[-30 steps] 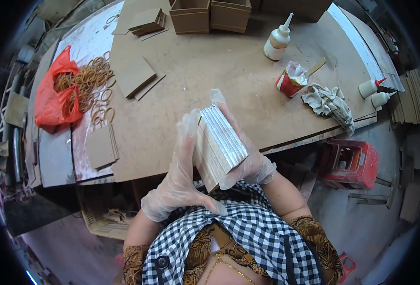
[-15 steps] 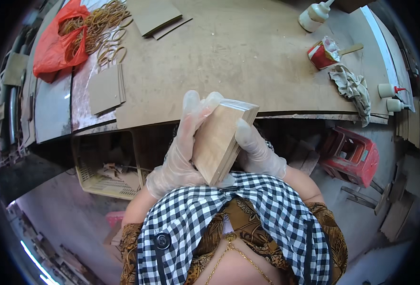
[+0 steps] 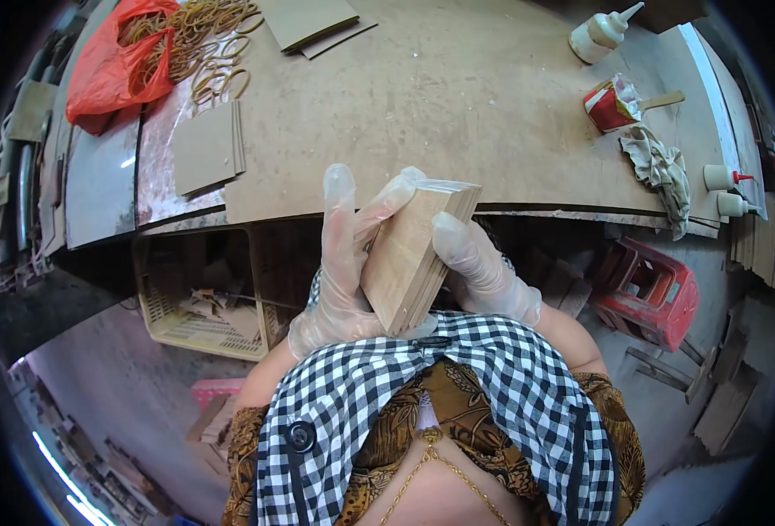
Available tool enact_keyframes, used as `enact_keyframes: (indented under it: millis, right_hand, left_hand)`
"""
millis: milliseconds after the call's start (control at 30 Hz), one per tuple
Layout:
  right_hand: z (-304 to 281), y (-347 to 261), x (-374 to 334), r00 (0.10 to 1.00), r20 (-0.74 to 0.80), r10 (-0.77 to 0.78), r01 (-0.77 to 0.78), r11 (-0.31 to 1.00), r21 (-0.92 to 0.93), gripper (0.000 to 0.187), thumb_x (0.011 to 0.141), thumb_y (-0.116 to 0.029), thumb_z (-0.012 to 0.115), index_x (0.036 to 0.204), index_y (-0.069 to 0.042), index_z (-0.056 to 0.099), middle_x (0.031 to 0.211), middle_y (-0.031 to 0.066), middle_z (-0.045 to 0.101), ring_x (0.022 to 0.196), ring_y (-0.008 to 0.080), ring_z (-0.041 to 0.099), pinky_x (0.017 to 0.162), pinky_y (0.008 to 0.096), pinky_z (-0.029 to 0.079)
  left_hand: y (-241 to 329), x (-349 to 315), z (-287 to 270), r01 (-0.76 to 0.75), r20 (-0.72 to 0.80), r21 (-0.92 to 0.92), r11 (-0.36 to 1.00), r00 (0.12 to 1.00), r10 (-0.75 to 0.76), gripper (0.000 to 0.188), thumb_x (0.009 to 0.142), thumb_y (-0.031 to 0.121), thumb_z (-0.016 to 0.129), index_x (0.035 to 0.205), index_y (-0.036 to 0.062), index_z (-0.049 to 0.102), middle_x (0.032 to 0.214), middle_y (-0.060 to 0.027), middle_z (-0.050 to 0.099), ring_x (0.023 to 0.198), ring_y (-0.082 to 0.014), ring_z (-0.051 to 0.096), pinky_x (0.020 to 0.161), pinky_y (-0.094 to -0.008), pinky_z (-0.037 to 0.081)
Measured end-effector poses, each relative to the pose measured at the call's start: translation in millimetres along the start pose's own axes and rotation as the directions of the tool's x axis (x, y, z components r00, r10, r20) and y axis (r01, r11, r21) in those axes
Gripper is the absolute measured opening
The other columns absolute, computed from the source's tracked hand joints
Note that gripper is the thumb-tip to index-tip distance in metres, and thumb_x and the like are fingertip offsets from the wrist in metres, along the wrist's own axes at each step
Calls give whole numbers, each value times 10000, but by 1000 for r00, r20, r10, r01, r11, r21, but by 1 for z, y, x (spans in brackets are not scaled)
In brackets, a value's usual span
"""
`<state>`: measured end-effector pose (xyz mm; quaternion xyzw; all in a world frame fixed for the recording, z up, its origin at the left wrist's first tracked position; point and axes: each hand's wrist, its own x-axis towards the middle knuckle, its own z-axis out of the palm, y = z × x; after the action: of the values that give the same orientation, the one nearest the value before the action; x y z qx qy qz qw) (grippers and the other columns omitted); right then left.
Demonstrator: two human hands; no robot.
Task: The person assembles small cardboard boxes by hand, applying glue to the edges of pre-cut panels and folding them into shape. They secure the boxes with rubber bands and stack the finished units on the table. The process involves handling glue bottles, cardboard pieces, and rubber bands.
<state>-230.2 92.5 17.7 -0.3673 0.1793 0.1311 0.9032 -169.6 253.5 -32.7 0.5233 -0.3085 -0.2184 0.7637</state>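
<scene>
Both gloved hands are clamped on a stack of thin boards (image 3: pixel 414 254), held on edge just off the near edge of the table (image 3: pixel 457 96) and close in front of the person's checked top. The left hand (image 3: pixel 343 263) cups the stack's broad face from the left, fingers stretched up along it, a fingertip hooked over the top corner. The right hand (image 3: pixel 484 272) presses the layered edge from the other side, fingers curled tight around it. The stack tilts, its upper end leaning toward the table.

On the table, a red cup (image 3: pixel 609 105) stands at the far right with a flat wooden stick poking out of it; what else is inside I cannot tell. A glue bottle (image 3: pixel 599 31) stands beyond it, a crumpled rag (image 3: pixel 659 162) lies just beside the cup, and two more small bottles (image 3: pixel 727 191) lie at the right edge. Far left, a red bag (image 3: pixel 111 61) lies open with rubber bands (image 3: pixel 212 44) spilling out across the tabletop. A loose board (image 3: pixel 205 147) lies near them.

Under the table, a pale basket (image 3: pixel 173 320) holds board offcuts. A red crate (image 3: pixel 654 289) sits on the floor at the right.
</scene>
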Motion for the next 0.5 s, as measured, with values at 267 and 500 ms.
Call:
enact_keyframes:
  millis: [267, 500]
  right_hand:
    - [2, 1, 2, 999, -33, -16, 15, 999, -33, 929, 801, -511, 778, 1449, -4, 349, 1349, 79, 487, 1277, 170, 444, 1105, 335, 316]
    - [-12, 13, 12, 998, 48, -42, 45, 997, -65, 1063, 747, -549, 796, 1495, 9, 287, 1360, 111, 478, 1283, 208, 456, 1111, 378, 336]
  left_hand:
    - [10, -2, 5, 143, -119, -442, 885, 969, -215, 1358, 620, 196, 942, 1562, 111, -33, 1516, -203, 337, 1353, -318, 437, 1127, -463, 364]
    - [0, -3, -10, 31, 11, 121, 992, 999, -33, 1298, 692, 179, 902, 1555, 74, -62, 1470, -194, 402, 1342, -300, 459, 1131, -465, 371]
